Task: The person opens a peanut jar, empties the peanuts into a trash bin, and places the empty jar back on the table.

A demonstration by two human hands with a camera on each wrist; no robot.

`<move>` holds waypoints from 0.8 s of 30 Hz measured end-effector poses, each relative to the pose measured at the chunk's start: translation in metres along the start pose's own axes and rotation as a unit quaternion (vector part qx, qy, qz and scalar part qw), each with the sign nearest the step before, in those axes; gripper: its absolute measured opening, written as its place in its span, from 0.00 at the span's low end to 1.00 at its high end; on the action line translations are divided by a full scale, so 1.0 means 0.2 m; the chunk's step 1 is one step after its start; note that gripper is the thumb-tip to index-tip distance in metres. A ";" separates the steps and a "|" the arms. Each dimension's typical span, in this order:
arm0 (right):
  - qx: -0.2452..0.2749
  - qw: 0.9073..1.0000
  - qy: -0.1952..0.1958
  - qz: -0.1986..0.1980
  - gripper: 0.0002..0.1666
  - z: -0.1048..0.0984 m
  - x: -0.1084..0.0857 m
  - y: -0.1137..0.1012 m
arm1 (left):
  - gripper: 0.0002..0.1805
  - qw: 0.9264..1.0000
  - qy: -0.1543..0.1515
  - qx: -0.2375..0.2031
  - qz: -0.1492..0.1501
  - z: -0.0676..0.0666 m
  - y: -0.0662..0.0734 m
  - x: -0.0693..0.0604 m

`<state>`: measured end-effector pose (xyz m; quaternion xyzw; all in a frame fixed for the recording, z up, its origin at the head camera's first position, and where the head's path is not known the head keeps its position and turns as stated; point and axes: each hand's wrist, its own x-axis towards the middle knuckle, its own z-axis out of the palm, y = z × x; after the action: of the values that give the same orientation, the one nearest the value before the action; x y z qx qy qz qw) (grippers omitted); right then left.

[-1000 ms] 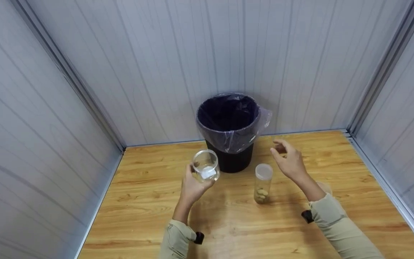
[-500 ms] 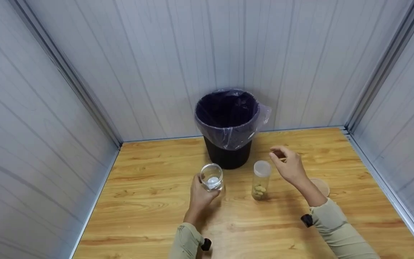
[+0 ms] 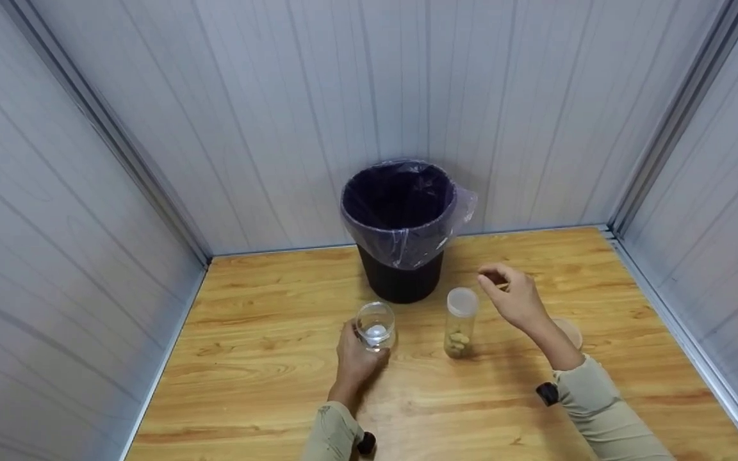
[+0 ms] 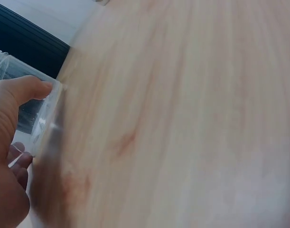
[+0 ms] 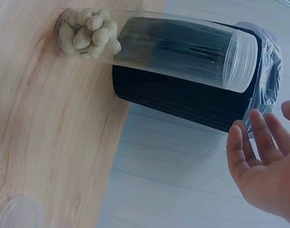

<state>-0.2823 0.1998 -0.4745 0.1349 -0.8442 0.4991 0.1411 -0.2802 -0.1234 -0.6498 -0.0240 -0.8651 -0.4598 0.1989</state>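
Note:
My left hand (image 3: 357, 358) grips a clear, lidless plastic jar (image 3: 377, 328) with something whitish near its bottom. In the left wrist view the thumb lies along the side of this jar (image 4: 45, 109), whose base is at the tabletop. A taller clear jar (image 3: 459, 330) stands upright to its right, with a translucent lid (image 3: 462, 301) on top. Several peanuts (image 5: 90, 33) lie in the bottom of that jar. My right hand (image 3: 515, 298) hovers right of the lidded jar, holding nothing; its fingers are loosely bent and apart from it.
A black bin (image 3: 403, 282) with a purple-tinted plastic liner (image 3: 401, 246) stands behind both jars, near the back wall. A round translucent lid (image 3: 569, 333) lies on the wooden table (image 3: 266, 358), partly behind the right forearm. Panelled walls (image 3: 279, 128) enclose the table's back and sides.
My left hand has lowered the lidless jar to the table and brought it more upright. My right hand has dropped slightly. The lidded jar stays in place.

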 end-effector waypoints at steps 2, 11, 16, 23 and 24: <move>-0.006 1.000 -0.004 -0.008 0.10 0.00 0.00 0.00 | 0.45 1.000 0.001 -0.001 0.002 0.01 -0.01 0.00; -0.038 0.999 -0.015 -0.021 0.08 0.00 -0.02 0.01 | 0.48 1.000 -0.011 -0.004 -0.003 0.01 0.00 -0.01; -0.049 0.999 0.005 -0.009 0.09 -0.02 -0.07 0.03 | 0.54 1.000 -0.020 -0.009 0.006 -0.02 0.01 -0.06; -0.083 0.995 0.049 -0.004 0.07 0.01 -0.21 0.05 | 0.58 0.996 -0.069 -0.008 -0.055 -0.10 0.05 -0.21; -0.088 0.995 0.051 -0.007 0.07 0.01 -0.23 0.05 | 0.57 0.996 -0.064 -0.014 -0.060 -0.11 0.06 -0.22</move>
<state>-0.2441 0.2063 -0.5011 0.1019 -0.8758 0.4278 0.1989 -0.2291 -0.1285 -0.6458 -0.0043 -0.8693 -0.4808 0.1145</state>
